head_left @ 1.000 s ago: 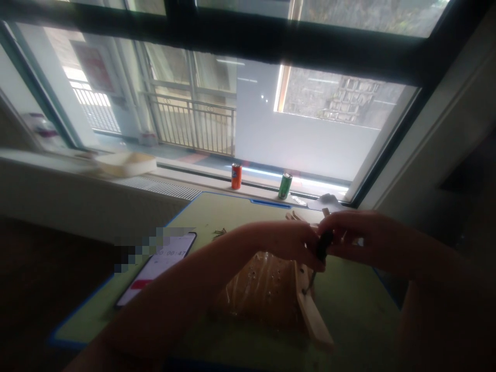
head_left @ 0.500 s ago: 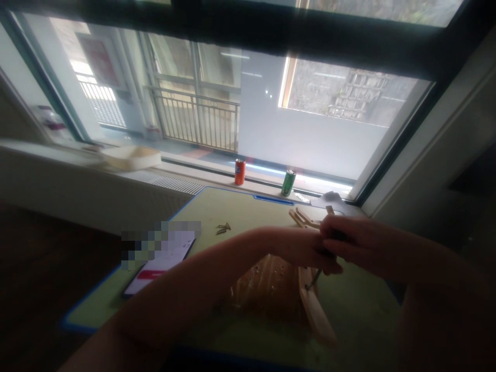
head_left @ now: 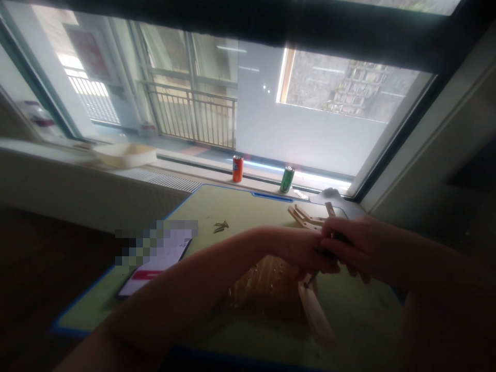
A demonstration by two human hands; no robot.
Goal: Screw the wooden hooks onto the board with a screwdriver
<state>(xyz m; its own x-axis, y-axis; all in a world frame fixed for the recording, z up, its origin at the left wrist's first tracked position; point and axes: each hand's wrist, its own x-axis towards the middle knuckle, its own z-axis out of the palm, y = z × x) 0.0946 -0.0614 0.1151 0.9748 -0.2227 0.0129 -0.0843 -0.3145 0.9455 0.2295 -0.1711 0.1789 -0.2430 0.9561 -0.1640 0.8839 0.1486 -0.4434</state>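
Both my hands meet over a wooden bar. My right hand [head_left: 351, 243] is closed around the dark handle of a screwdriver [head_left: 311, 279]. Just below it, my left hand [head_left: 312, 253] closes round the lower part of the same tool, its grip partly hidden. The shaft slants down, its tip at a hole or screw in the pale wooden bar [head_left: 318, 318]. That bar lies along the right side of a glossy brown board [head_left: 267, 289] with small holes or shiny spots. More pale wooden pieces [head_left: 306, 218] lie behind my hands.
A green, blue-edged table [head_left: 232, 199] carries several loose screws [head_left: 220, 226] and a phone [head_left: 155, 268] at left. On the windowsill stand an orange can [head_left: 237, 169], a green can [head_left: 287, 180] and a pale basin [head_left: 126, 155]. Grey cloth [head_left: 329, 195] lies at the back right.
My right hand's fingers have shifted, with more fingertips showing below. My left hand has moved slightly, and the screwdriver tip stays on the bar. The whole view has shifted slightly.
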